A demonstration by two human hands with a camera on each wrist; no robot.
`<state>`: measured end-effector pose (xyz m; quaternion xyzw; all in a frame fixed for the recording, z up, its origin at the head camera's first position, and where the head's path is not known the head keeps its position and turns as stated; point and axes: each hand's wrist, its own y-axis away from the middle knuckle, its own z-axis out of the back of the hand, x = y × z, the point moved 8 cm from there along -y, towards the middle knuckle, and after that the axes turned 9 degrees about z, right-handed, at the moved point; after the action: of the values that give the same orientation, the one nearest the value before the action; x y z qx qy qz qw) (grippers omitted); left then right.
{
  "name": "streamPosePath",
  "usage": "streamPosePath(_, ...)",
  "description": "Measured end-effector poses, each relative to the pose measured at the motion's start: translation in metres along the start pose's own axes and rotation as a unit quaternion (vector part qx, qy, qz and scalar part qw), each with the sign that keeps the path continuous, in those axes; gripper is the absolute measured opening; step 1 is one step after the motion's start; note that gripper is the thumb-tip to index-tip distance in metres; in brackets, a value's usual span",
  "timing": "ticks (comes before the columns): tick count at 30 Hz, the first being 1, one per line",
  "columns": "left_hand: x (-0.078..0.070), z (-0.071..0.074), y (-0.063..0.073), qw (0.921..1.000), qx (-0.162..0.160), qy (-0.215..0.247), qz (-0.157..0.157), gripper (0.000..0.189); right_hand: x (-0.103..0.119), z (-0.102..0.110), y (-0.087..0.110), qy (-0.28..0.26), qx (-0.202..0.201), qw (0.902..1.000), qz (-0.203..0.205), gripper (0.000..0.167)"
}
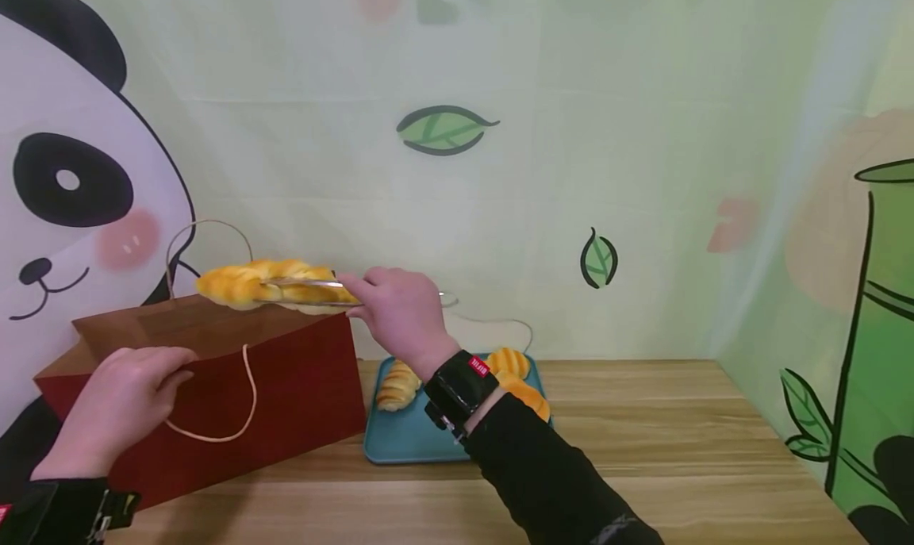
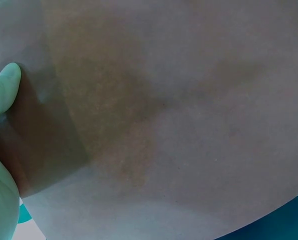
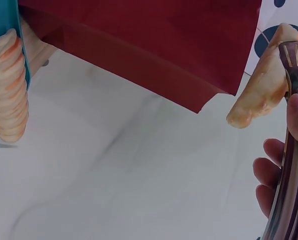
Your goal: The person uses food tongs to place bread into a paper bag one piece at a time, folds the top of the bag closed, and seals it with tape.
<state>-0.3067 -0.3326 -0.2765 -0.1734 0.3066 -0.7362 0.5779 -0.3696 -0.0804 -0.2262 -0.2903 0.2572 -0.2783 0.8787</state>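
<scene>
Metal tongs (image 3: pixel 289 175) are gripped in my right hand (image 1: pixel 407 311). Between their ends is a long golden braided bread (image 1: pixel 236 283), held level above the mouth of a dark red paper bag (image 1: pixel 286 402). My left hand (image 1: pixel 132 406) pinches the bag's near rim, left of its looped cord handle (image 1: pixel 253 386). In the left wrist view, the thumb (image 2: pixel 6 90) lies against the bag's paper wall (image 2: pixel 199 130), which fills most of that view. The bag stands upright with its top spread; its bottom inside is hidden.
A blue tray (image 1: pixel 414 447) sits right of the bag, partly behind my right wrist. On it lie a spiral roll (image 1: pixel 398 388), a striped bun (image 1: pixel 508 361) and another orange-brown bread (image 1: pixel 527 396). The wooden table (image 1: pixel 643 434) meets a printed backdrop (image 1: pixel 643 132) behind.
</scene>
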Motion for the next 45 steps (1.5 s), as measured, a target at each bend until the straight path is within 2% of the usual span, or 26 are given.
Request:
streamPosePath(11, -0.001, -0.001, 0.0, 1.0, -0.002, -0.002, -0.005, 0.03, 0.015, -0.009, -0.006, 0.026, 0.038, 0.9989, 0.012, 0.046)
streamPosePath(17, -0.001, -0.001, 0.0, 1.0, 0.001, 0.0, -0.004, 0.029, 0.014, -0.012, -0.005, 0.035, 0.072, 0.9968, -0.002, 0.072)
streamPosePath(20, 0.0, -0.001, -0.001, 1.0, 0.008, 0.0, 0.002, 0.028, 0.012, -0.012, -0.004, 0.019, 0.073, 0.9971, -0.013, 0.078)
streamPosePath(30, 0.005, -0.001, -0.002, 0.9991, 0.033, 0.004, 0.027, 0.028, -0.001, -0.004, 0.008, -0.053, 0.06, 0.9961, -0.037, 0.08)
streamPosePath(38, 0.004, 0.0, -0.004, 0.9994, 0.028, 0.002, 0.022, 0.027, -0.019, -0.005, 0.026, -0.066, 0.068, 0.9938, -0.058, 0.075)
streamPosePath(45, 0.003, 0.002, -0.007, 0.9986, 0.034, -0.003, 0.04, 0.024, -0.034, -0.008, 0.041, -0.085, 0.082, 0.9886, -0.093, 0.075)
